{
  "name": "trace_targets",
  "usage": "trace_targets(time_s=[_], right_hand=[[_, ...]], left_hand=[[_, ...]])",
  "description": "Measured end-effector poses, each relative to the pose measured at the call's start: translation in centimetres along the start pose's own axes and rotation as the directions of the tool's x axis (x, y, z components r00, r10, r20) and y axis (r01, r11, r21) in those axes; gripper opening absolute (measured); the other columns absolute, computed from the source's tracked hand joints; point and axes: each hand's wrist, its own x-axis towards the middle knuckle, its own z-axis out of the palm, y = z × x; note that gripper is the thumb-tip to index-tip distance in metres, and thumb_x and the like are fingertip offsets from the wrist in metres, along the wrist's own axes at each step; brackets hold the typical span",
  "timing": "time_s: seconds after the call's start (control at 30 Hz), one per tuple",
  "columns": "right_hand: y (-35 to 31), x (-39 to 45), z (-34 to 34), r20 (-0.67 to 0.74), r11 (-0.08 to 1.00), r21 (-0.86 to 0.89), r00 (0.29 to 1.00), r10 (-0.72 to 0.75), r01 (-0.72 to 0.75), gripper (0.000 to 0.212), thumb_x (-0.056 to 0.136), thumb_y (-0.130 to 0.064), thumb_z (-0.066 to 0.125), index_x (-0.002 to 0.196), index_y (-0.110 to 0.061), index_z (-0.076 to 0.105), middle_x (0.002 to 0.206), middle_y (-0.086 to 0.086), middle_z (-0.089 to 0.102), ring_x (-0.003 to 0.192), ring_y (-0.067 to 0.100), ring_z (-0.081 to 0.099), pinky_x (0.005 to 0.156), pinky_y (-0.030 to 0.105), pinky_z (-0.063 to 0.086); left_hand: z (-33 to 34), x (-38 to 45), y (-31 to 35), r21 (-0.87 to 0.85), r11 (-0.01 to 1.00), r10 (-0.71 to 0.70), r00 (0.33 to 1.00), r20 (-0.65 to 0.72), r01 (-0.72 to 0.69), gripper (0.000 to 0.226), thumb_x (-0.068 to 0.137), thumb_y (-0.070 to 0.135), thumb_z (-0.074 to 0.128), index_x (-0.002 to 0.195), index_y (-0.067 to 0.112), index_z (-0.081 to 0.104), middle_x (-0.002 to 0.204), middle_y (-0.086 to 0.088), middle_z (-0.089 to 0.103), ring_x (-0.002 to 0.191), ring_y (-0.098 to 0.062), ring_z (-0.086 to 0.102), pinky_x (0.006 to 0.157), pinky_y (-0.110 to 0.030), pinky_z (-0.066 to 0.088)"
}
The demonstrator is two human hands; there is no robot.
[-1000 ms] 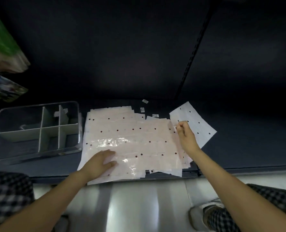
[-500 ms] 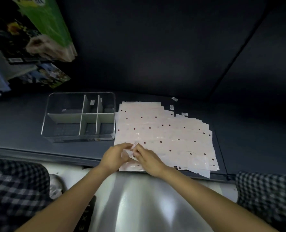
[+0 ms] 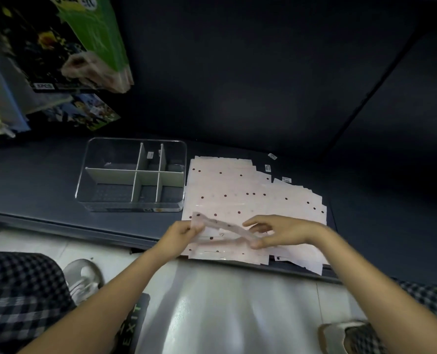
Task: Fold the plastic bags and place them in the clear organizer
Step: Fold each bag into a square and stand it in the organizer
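A spread of pale pink plastic bags with dark dots (image 3: 240,192) lies on the dark shelf (image 3: 41,180), right of the clear organizer (image 3: 133,200) with white dividers. One bag (image 3: 225,227) is lifted just above the near edge of the spread and looks partly folded into a narrow strip. My left hand (image 3: 181,232) pinches its left end. My right hand (image 3: 276,231) holds its right end with thumb below and fingers spread above.
Packaged goods (image 3: 66,47) hang at the upper left above the shelf. Three small white labels (image 3: 272,156) lie behind the bags. My checked trouser legs and shoes (image 3: 84,279) flank a pale floor; a dark "EXIT" item (image 3: 133,320) lies there.
Both hands have lifted one bag off the near edge of the spread and moved apart along it. The view has shifted slightly left and closer.
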Motion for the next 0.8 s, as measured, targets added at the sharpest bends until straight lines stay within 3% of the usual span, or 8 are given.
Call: trace_targets(time_s=[0.17,0.27,0.33,0.43,0.5,0.63,0.73,0.8], right_hand=[[2.9,-1.2,-1.1,-0.178,0.98,0.185,0.983,-0.046,0.079,0.035,0.081,-0.026,0.073,0.113,-0.025,0.061,0.113,-0.015,0.066,0.108,-0.005,0.057,0.09,0.015,0.043],[3.7,0.2,0.4,-0.42,0.921,0.359,0.907,0.016,0.15,0.009,0.087,-0.017,0.066,0.09,-0.008,0.064,0.088,0.001,0.071,0.083,0.007,0.064,0.078,0.016,0.045],[3.9,1.6,1.5,-0.509,0.904,0.4,0.857,0.083,0.15,0.025,0.09,-0.019,0.062,0.073,-0.003,0.053,0.066,0.011,0.053,0.065,0.017,0.046,0.061,0.019,0.037],[3.9,3.9,2.4,-0.567,0.908,0.404,0.809,0.153,0.112,0.031,0.092,-0.019,0.058,0.068,-0.008,0.042,0.069,0.009,0.033,0.066,0.018,0.029,0.056,0.029,0.02],[3.9,5.3,2.6,-0.588,0.894,0.438,0.782,0.205,0.095,0.038,0.093,-0.02,0.057,0.063,-0.011,0.034,0.067,0.008,0.031,0.062,0.017,0.029,0.057,0.029,0.02],[3.7,7.7,2.3,-0.621,0.883,0.464,0.737,0.264,0.074,0.046,0.094,-0.023,0.056,0.06,-0.016,0.026,0.06,0.002,0.027,0.06,0.017,0.026,0.06,0.03,0.022],[3.7,9.3,1.8,-0.615,0.889,0.458,0.728,0.305,0.014,0.046,0.094,-0.025,0.054,0.06,-0.017,0.025,0.059,0.0,0.026,0.057,0.016,0.026,0.055,0.03,0.02],[3.9,10.2,1.5,-0.606,0.893,0.449,0.724,0.328,-0.029,0.045,0.095,-0.024,0.052,0.06,-0.017,0.024,0.06,0.0,0.026,0.057,0.015,0.025,0.054,0.031,0.02]], left_hand=[[-0.7,0.4,0.0,-0.171,0.982,-0.079,0.997,0.019,0.081,0.041,0.096,0.042,0.045,0.089,0.005,0.06,0.091,-0.005,0.063,0.082,-0.022,0.059,0.081,-0.033,0.045],[-0.9,0.8,0.1,-0.251,0.964,-0.093,0.996,-0.009,0.088,0.041,0.097,0.041,0.045,0.105,0.008,0.068,0.106,-0.007,0.071,0.1,-0.025,0.066,0.095,-0.041,0.05],[-0.8,1.3,0.0,-0.266,0.96,-0.106,0.993,-0.044,0.091,0.044,0.097,0.043,0.045,0.103,0.005,0.067,0.105,-0.008,0.071,0.1,-0.026,0.065,0.095,-0.041,0.049],[-0.2,2.1,-0.2,-0.266,0.964,-0.07,0.98,-0.187,0.018,0.037,0.097,0.04,0.046,0.091,0.007,0.062,0.09,-0.006,0.064,0.088,-0.025,0.059,0.083,-0.036,0.046],[0.1,2.6,-0.2,-0.161,0.985,0.011,0.942,-0.334,-0.068,0.024,0.098,0.032,0.048,0.108,0.015,0.062,0.1,0.002,0.066,0.095,-0.02,0.061,0.082,-0.035,0.048],[0.8,2.6,-0.2,0.302,0.94,0.298,0.806,-0.512,-0.156,0.038,0.097,0.026,0.05,0.134,0.024,0.046,0.13,0.01,0.049,0.114,-0.011,0.05,0.084,-0.033,0.048],[1.9,2.5,-0.9,0.534,0.803,0.474,0.828,-0.301,-0.265,0.038,0.096,0.022,0.053,0.134,0.018,0.051,0.145,-0.001,0.042,0.137,-0.02,0.034,0.103,-0.034,0.037],[2.9,2.3,-1.7,0.631,0.712,0.443,0.894,-0.066,-0.307,0.044,0.099,0.031,0.045,0.141,0.02,0.042,0.156,0.001,0.024,0.146,-0.018,0.013,0.117,-0.029,0.011]])
